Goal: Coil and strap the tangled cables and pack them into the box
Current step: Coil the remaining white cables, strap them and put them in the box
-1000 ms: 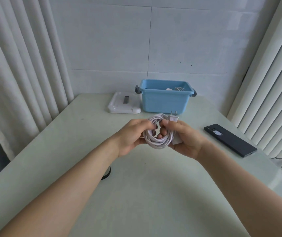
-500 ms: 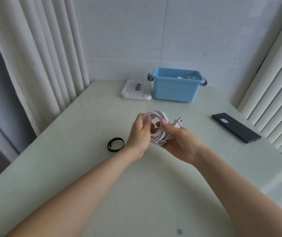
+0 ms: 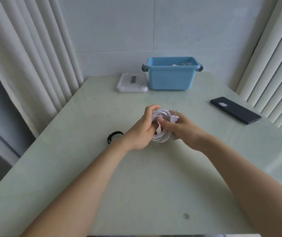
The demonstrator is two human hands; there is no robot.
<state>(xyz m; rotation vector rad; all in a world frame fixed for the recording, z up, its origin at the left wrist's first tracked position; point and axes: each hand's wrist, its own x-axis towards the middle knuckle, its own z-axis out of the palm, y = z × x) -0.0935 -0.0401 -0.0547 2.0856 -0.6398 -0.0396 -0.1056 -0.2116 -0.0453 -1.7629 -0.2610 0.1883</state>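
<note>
A white cable (image 3: 160, 136) wound into a tight coil is held above the middle of the table. My left hand (image 3: 141, 130) grips its left side. My right hand (image 3: 181, 128) grips the right side, thumb through the loop, with the two-pin plug (image 3: 174, 117) sticking up above its fingers. A black strap (image 3: 113, 136) lies curled on the table just left of my left wrist. The blue box (image 3: 171, 77) stands at the back of the table; some coiled cable shows inside near its far rim.
A white lid (image 3: 131, 83) lies flat beside the box on its left. A black phone (image 3: 235, 109) rests near the right edge. Curtains hang along both sides of the pale green table (image 3: 136, 185), with a tiled wall behind.
The view has shifted, bringing the black strap out from behind my left arm. Both hands still hold the coil, now turned so the plug points up and right.
</note>
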